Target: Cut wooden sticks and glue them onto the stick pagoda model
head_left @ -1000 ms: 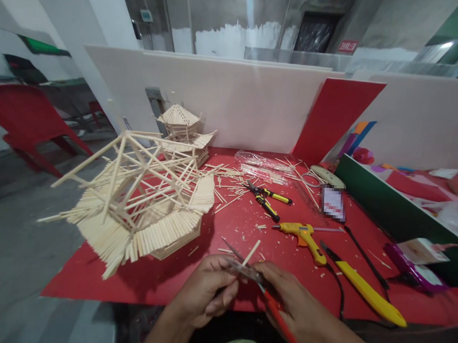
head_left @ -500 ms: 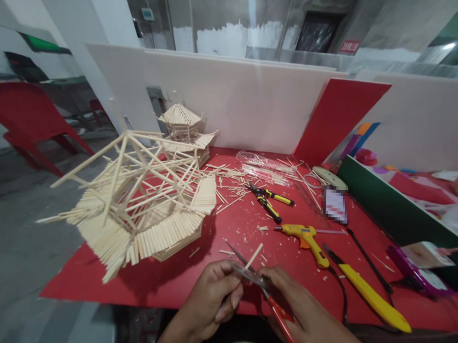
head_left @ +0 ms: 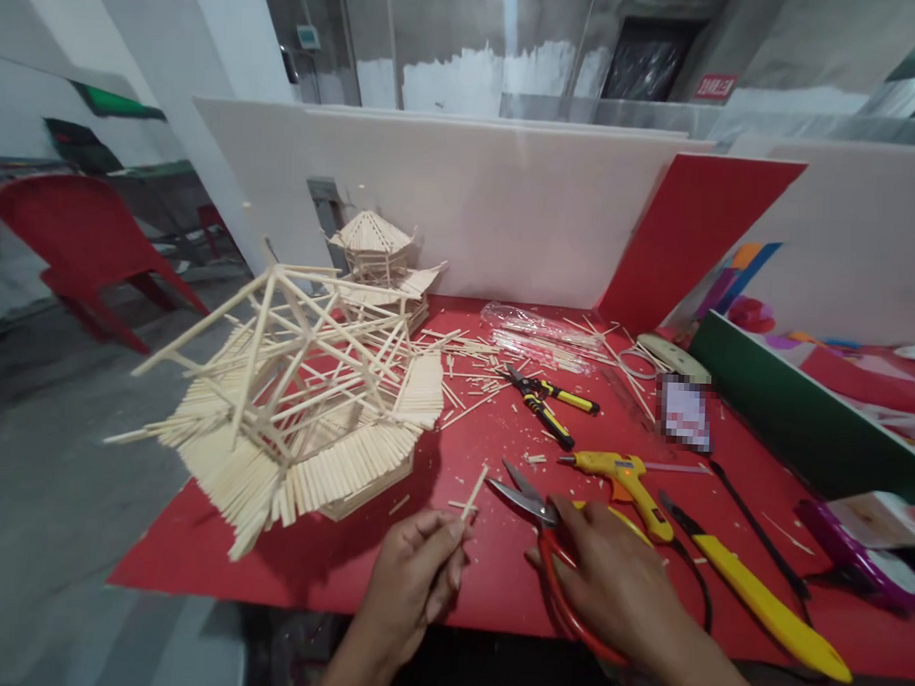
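Between the thumb and fingers of my left hand (head_left: 420, 567) is a short thin wooden stick (head_left: 475, 492), pointing up and away. My right hand (head_left: 615, 569) is closed on red-handled scissors (head_left: 531, 501), whose blades stand apart just right of the stick, not touching it. To the left stands a large pagoda-like stick model (head_left: 297, 397), with bare roof beams on top and a skirt of close-laid sticks below. The yellow glue gun (head_left: 625, 479) lies beyond my right hand, with a yellow-handled cutter (head_left: 764, 594) to its right.
Black-and-yellow pliers (head_left: 550, 401) lie among loose sticks and offcuts on the red table (head_left: 485, 609). Behind are a smaller pagoda model (head_left: 375, 245) and a plastic bag of sticks (head_left: 548, 341). A green-sided box (head_left: 793, 405) stands right, near a purple object (head_left: 862, 557).
My right hand has drawn the scissors right, away from the stick and my left hand, and turned palm down. My left hand keeps the stick. The whole view has shifted slightly.
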Demonstrator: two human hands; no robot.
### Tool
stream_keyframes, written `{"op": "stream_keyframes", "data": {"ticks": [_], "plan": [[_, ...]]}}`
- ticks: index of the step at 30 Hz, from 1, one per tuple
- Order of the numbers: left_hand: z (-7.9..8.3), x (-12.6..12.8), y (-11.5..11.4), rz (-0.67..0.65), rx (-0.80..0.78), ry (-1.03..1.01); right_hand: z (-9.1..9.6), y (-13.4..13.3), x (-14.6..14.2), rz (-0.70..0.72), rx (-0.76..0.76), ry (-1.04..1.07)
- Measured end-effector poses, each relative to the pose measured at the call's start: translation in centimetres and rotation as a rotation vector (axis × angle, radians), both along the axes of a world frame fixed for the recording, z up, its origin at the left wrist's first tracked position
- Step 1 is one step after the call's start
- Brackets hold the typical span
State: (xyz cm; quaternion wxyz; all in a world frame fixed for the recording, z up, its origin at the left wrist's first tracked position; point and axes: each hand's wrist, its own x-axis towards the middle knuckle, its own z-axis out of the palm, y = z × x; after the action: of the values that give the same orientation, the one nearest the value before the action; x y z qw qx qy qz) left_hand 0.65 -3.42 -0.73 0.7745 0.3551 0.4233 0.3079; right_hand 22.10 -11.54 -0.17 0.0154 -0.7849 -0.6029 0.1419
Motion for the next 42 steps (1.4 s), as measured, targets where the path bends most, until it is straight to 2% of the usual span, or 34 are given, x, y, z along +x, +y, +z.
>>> {"op": "stream_keyframes", "data": {"ticks": [2, 5, 7, 8, 9, 11, 14, 17, 21, 24, 26, 28, 30, 33, 37, 40, 42], "plan": [[-0.2, 0.2, -0.2, 0.016, 0.046, 0.067, 0.0, 0.7, -0.1, 0.095, 0.057, -0.128], [-0.4, 0.2, -0.2, -0.069, 0.196, 0.177, 1.3, 1.5, -0.4, 0.235, 0.316, -0.229], [-0.1, 0.2, -0.1, -0.146, 0.331, 0.254, 2.6, 2.2, -0.8, 0.421, 0.499, -0.208], [0.2, 0.2, -0.1, -0.170, 0.406, 0.296, 3.1, 2.8, -1.1, 0.536, 0.544, -0.174], [0.5, 0.2, -0.1, -0.179, 0.490, 0.341, 3.6, 3.4, -1.4, 0.637, 0.551, -0.139], [1.1, 0.2, 0.0, -0.154, 0.692, 0.434, 4.1, 4.7, -1.8, 0.752, 0.490, -0.092], [1.4, -0.1, 0.3, -0.099, 0.960, 0.523, 4.1, 6.0, -2.1, 0.790, 0.366, -0.080], [0.5, 0.1, 0.6, -0.050, 1.046, 0.565, 3.4, 6.2, -2.6, 0.739, 0.311, -0.056], [-0.5, 1.6, 1.0, 0.100, 0.974, 0.623, 2.2, 6.4, -3.9, 0.567, 0.334, -0.029], [-0.6, 2.7, 1.5, 0.185, 0.773, 0.515, 2.0, 7.1, -3.9, 0.485, 0.358, -0.005], [-0.6, 2.7, 1.8, 0.141, 0.523, 0.345, 2.5, 7.7, -3.0, 0.517, 0.364, 0.049], [-0.7, 2.2, 1.9, 0.053, 0.276, 0.163, 3.1, 8.5, -1.4, 0.629, 0.353, 0.135], [-0.8, 1.6, 1.9, -0.004, 0.124, 0.034, 3.5, 9.4, 0.3, 0.720, 0.347, 0.212], [-0.8, 1.3, 1.7, 0.035, 0.058, -0.030, 3.4, 10.6, 1.5, 0.681, 0.391, 0.238], [-0.5, 1.7, 1.3, 0.101, 0.030, 0.006, 3.0, 10.7, 0.9, 0.539, 0.490, 0.194], [-0.3, 1.5, 1.2, 0.146, 0.054, 0.008, 3.1, 8.4, 0.4, 0.407, 0.463, 0.177], [-0.4, 1.3, 1.2, 0.172, 0.081, 0.018, 2.8, 5.9, 0.3, 0.302, 0.311, 0.128]]}}
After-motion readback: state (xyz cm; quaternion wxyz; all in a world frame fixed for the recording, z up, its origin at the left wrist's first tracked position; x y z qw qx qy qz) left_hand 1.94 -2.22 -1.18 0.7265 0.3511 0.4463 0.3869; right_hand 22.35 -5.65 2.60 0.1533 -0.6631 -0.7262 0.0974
